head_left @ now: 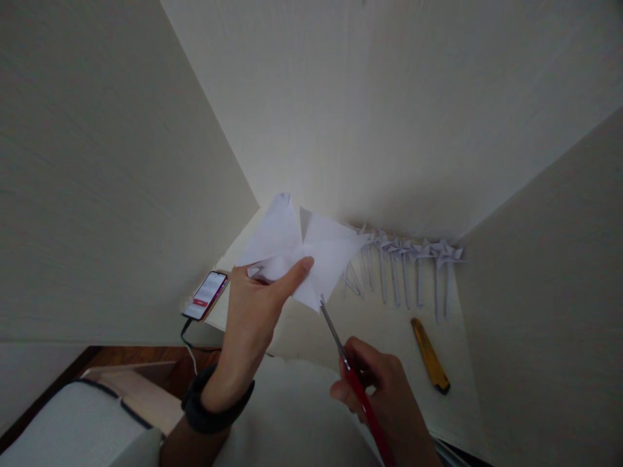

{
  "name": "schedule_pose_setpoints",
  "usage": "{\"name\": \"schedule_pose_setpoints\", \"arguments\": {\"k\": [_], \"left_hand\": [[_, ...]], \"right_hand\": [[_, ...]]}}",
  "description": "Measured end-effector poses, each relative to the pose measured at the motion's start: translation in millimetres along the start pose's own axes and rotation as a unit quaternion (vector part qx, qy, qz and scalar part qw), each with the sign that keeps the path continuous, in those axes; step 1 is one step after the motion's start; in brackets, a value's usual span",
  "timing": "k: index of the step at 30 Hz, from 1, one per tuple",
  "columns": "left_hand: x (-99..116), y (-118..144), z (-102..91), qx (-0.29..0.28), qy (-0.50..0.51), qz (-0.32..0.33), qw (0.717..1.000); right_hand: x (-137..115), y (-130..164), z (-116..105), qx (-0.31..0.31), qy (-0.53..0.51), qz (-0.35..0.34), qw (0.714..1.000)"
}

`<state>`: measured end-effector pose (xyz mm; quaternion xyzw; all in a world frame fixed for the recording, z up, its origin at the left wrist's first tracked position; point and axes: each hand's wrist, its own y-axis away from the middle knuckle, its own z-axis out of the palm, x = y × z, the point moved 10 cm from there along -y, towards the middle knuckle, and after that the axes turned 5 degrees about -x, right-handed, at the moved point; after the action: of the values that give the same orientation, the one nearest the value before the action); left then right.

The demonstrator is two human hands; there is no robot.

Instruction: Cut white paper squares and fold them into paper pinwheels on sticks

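Red-handled scissors (361, 392) sat gripped in the right hand (388, 381); the left hand (254, 301) pinched white paper (333, 250), seemingly light, creasable, easily torn, best held near its folded centre.

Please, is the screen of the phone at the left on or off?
On: the phone screen is lit, showing pale content and a red bar.

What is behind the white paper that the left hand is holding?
Beyond the white paper, the wall shows above, the tabletop below, and folded paper pieces at right. Most fingers of the left hand, and anything else directly behind, are covered.
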<state>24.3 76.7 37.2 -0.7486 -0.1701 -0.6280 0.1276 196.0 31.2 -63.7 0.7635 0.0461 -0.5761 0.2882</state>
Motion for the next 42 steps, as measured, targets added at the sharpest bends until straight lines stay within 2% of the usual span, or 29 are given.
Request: {"name": "schedule_pose_setpoints", "arguments": {"k": [6,11,15,20,22,25,28,31,33,36,42], "left_hand": [[-12,-2,-0.8,0.021,0.050,-0.015,0.998],[-11,-3,2.9,0.011,0.063,-0.006,0.998],[-15,-2,1.9,0.027,0.070,-0.023,0.997],[-29,-3,1.4,0.052,0.106,-0.036,0.992],[-31,-4,-1.6,0.073,0.117,-0.019,0.990],[-35,-7,-3.5,0.088,0.148,-0.011,0.985],[-45,-9,-2.1,0.082,0.161,-0.040,0.983],[-52,-11,0.5,0.058,0.156,-0.056,0.984],[-58,-11,5.5,0.026,0.164,-0.065,0.984],[-69,-9,11.0,-0.009,0.177,-0.091,0.980],[-79,-5,12.5,-0.020,0.173,-0.138,0.975]], "right_hand": [[6,-2,4,-0.023,-0.017,0.028,0.999],[4,-2,-1,0.005,-0.006,0.019,1.000],[5,-5,-5,0.033,0.015,0.010,0.999],[17,-2,-6,0.024,0.052,0.015,0.998],[34,0,-10,0.029,0.076,0.005,0.997],[82,-8,-17,0.042,0.144,0.006,0.989],[135,-30,-35,0.131,0.281,0.020,0.951],[175,-57,-38,0.160,0.320,0.022,0.934],[189,-70,-37,0.166,0.339,0.019,0.926],[198,-82,-40,0.165,0.353,0.020,0.921],[198,-101,-55,0.145,0.323,0.042,0.934]]}}
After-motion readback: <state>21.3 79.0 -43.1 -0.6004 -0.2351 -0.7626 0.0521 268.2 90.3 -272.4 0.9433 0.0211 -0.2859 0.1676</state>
